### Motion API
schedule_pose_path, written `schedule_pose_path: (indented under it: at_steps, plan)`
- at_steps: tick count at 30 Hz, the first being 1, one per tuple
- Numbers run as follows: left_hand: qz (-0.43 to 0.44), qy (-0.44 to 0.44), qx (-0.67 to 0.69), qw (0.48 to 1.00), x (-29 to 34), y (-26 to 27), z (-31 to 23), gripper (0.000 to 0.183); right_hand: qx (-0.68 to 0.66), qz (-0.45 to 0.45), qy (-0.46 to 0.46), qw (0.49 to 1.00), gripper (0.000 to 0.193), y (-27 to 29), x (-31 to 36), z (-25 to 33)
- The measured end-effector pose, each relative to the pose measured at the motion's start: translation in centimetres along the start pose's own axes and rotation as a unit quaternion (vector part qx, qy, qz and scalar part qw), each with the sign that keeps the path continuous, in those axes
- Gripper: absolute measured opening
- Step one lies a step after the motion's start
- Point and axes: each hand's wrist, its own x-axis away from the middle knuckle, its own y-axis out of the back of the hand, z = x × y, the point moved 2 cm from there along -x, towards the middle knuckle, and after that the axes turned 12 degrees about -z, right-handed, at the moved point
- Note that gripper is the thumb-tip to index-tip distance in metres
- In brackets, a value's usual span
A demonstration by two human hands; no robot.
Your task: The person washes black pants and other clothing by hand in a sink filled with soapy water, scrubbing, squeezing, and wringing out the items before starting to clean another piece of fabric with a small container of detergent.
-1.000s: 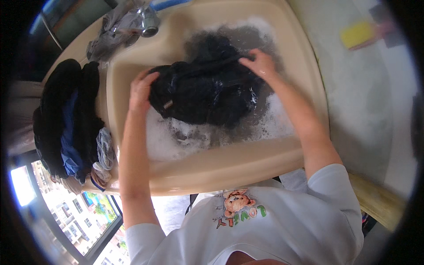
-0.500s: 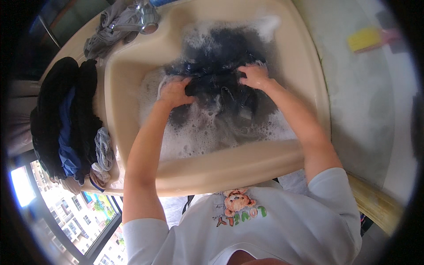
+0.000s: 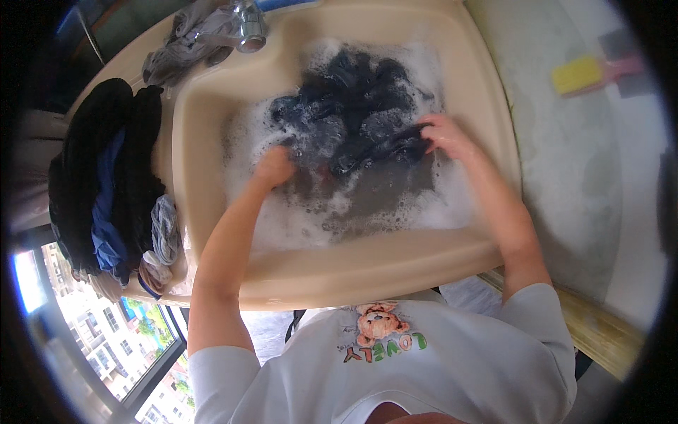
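A soaked dark navy garment (image 3: 360, 92) lies bunched in grey, foamy water inside a beige basin (image 3: 367, 265). My right hand (image 3: 446, 136) grips one edge of it at the right, fingers and thumb closed around the wet cloth. From there a dark fold stretches left and down across the water. At the garment's left side, my left hand (image 3: 275, 167) is curled against the cloth, its fingertips partly sunk under the suds. The garment's lower part is hidden by murky water and foam.
Dark clothes (image 3: 88, 177), one blue piece (image 3: 107, 212) and grey socks (image 3: 164, 230) hang over the basin's left rim. A chrome tap (image 3: 248, 28) stands at the upper left beside grey cloth (image 3: 185, 42). A yellow-and-pink brush (image 3: 579, 75) lies at the right.
The garment has shifted and bunched farther up the basin. My right hand has moved right and down, drawing a fold with it. My left hand has dropped lower into the suds.
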Motion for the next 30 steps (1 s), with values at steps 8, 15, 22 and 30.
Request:
schedule_pose_path:
  at_steps: [8,15,22,30]
  plan:
    - [-0.135,0.075,0.043,0.987,-2.1,5.1,-2.4,0.042,0.419,-0.253,0.148,0.859,0.031,0.9,-0.7,-2.5]
    - [-0.056,-0.029,-0.128,0.99,0.4,0.1,-1.0,0.043,0.413,-0.118,0.161,0.888,0.032,-0.8,-0.3,-3.4]
    - [-0.024,0.269,0.301,0.915,-2.4,3.0,4.5,0.034,0.184,-0.143,0.069,0.97,0.028,3.3,2.0,1.7]
    - [0.058,0.244,0.054,0.966,-2.1,-2.2,2.6,0.048,0.501,-0.189,0.072,0.842,0.028,-5.1,-1.3,-2.4]
